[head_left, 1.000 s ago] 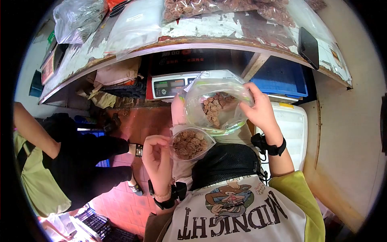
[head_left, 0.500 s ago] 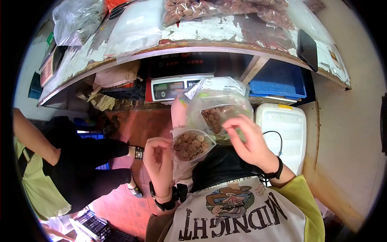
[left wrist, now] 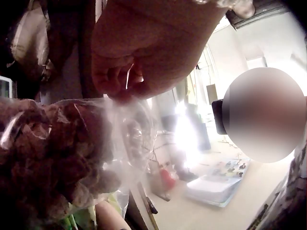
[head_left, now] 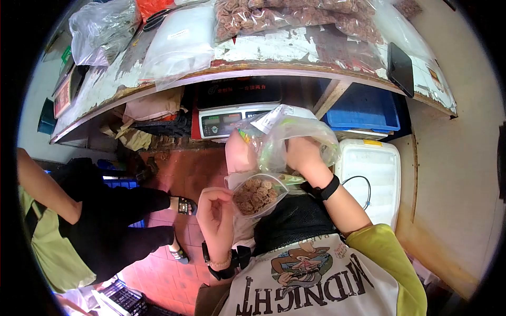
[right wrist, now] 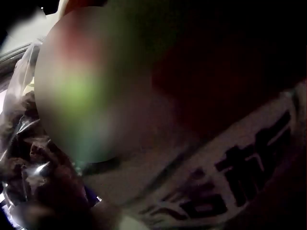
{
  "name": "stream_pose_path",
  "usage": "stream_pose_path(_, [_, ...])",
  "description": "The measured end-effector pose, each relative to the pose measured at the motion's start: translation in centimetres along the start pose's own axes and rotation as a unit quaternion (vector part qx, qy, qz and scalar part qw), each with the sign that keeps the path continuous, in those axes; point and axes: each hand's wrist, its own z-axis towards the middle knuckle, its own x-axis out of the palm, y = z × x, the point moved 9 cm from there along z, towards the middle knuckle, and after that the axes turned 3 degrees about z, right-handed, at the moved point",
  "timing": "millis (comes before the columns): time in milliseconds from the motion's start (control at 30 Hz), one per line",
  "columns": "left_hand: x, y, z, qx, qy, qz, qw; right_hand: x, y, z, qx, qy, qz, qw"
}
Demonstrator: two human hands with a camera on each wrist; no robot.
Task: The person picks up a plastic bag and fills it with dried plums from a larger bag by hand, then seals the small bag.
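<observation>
"MIDNIGHT" in big dark block letters runs across the white T-shirt, seen upside down from the head view, under a cartoon figure print. The scale shows lit display windows, digits too small to read. The white label on the plastic bag stays illegible.

Left hand: raised in front of the chest, palm turned inward, fingers curled with fingertips pinching clear plastic.
Left wrist: bent upward, black strap around it.
Right hand: reached forward past the left, fingers hidden, so grip cannot be told.
Right forearm: angled up from the elbow, black band at the wrist.
</observation>
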Motion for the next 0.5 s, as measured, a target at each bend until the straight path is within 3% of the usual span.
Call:
stream_pose_path(67, [0.1, 0.2, 0.1, -0.002, 0.000, 0.000, 1.000, 1.5, -1.7, 0.6, 0.018, 0.003, 0.002, 1.000])
stream_pose_path(133, [0.2, 0.2, 0.1, -0.003, 0.000, 0.000, 1.000, 2.0, -2.4, 1.2, -0.024, -0.068, 0.011, 0.997])
stream_pose_path(267, [0.5, 0.5, 0.2, -0.016, 0.005, -0.003, 1.000, 0.4, -0.4, 1.0, -0.099, -0.068, 0.037, 0.992])
stream_pose_path(333, [0.6, 0.3, 0.3, -0.005, 0.007, 0.004, 1.000, 0.6, 0.2, 0.8, -0.086, -0.015, 0.080, 0.993])
stream_pose_path(467, [0.7, -0.1, 0.3, 0.003, 0.011, 0.019, 1.000, 0.9, 0.0, 1.1, -0.072, 0.006, 0.104, 0.992])
stream_pose_path(500, [0.7, -0.1, 0.3, 0.000, 0.012, 0.014, 1.000, 1.1, -0.3, 1.5, -0.095, -0.060, 0.060, 0.992])
